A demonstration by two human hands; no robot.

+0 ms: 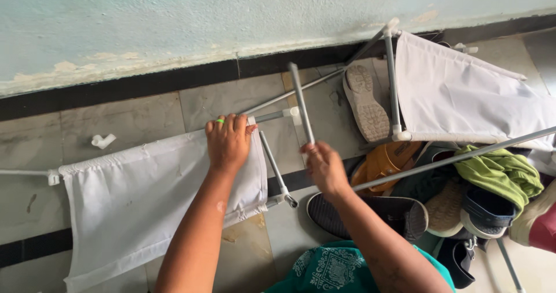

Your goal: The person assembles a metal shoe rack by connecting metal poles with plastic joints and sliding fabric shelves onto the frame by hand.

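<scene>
Bright even daylight, soft shadows, slight motion blur, edges sharp.

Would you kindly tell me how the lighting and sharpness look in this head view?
Head view: soft, even daylight with faint shadows; the right hand gripping the grey metal rod is slightly motion-blurred; the left hand on the white fabric shelf panel is sharp.
</scene>
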